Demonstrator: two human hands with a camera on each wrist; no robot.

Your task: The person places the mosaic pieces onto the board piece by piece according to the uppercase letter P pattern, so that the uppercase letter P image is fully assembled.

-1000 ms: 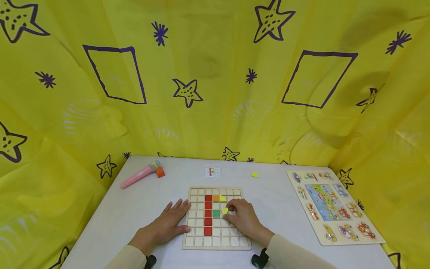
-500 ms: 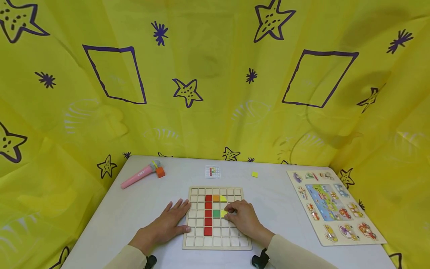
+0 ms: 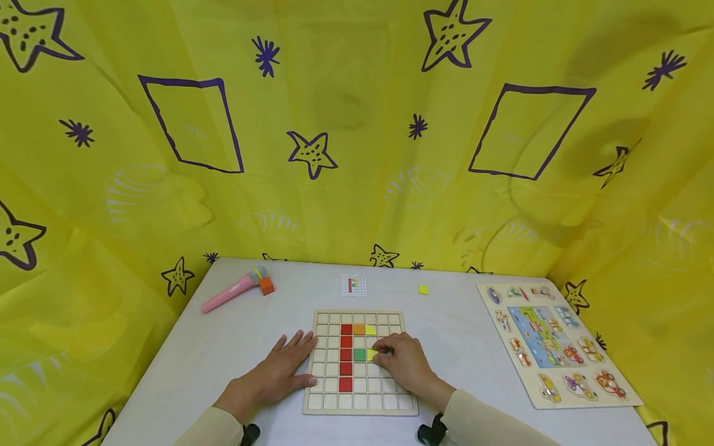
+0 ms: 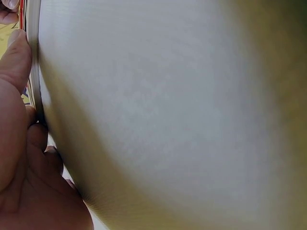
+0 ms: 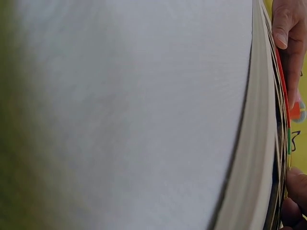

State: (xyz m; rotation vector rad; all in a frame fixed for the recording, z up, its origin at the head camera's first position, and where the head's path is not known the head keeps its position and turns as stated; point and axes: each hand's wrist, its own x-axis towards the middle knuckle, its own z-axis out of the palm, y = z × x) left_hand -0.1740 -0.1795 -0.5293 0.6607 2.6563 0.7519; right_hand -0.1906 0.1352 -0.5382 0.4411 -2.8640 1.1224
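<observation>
My right hand (image 3: 407,362) pinches a small yellow tile (image 3: 370,355) at a cell of the wooden grid board (image 3: 329,402), just right of a green tile (image 3: 359,355). Its fingertips cover part of that tile. A column of red tiles (image 3: 346,355) runs down the board, with an orange tile (image 3: 359,329) and a rounded yellow tile (image 3: 370,330) beside its top. My left hand (image 3: 281,371) rests with straight fingers along the board's left edge, thumb on the rim. In the left wrist view, the thumb (image 4: 17,62) lies against the board's edge.
Behind the board lies a small pattern card (image 3: 354,285), with a loose yellow tile (image 3: 423,290) to its right. A pink toy microphone (image 3: 229,293) and an orange-red cube (image 3: 266,285) sit back left. At right lies a wooden picture puzzle (image 3: 552,384). Yellow curtain surrounds the table.
The yellow tile, tilted in my right fingers at first, has shifted slightly left and down, now lying level next to the green tile. My left hand has stayed in place.
</observation>
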